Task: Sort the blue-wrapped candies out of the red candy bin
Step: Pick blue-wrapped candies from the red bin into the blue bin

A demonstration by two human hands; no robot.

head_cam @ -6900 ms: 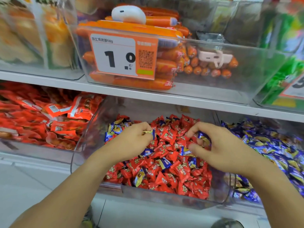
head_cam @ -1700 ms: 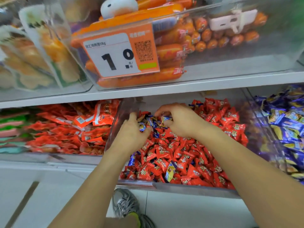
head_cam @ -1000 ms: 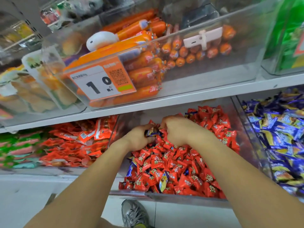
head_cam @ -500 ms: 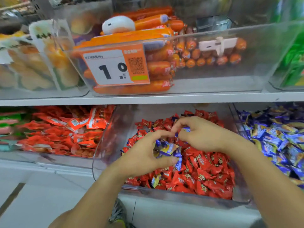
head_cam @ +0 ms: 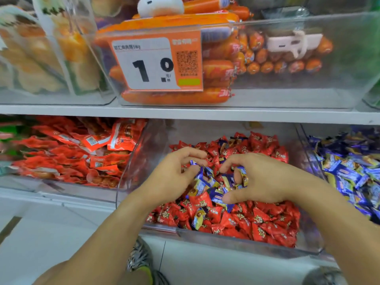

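Both hands dig in the clear red candy bin: left hand and right hand, fingers curled, clutch blue-wrapped candies bunched between them atop the red candies.

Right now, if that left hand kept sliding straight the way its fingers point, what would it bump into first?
Probably the right hand. The left hand points rightward across the clear plastic bin of red-wrapped candies, with only a small bunch of blue-wrapped candies between them. Depth is hard to judge, though.
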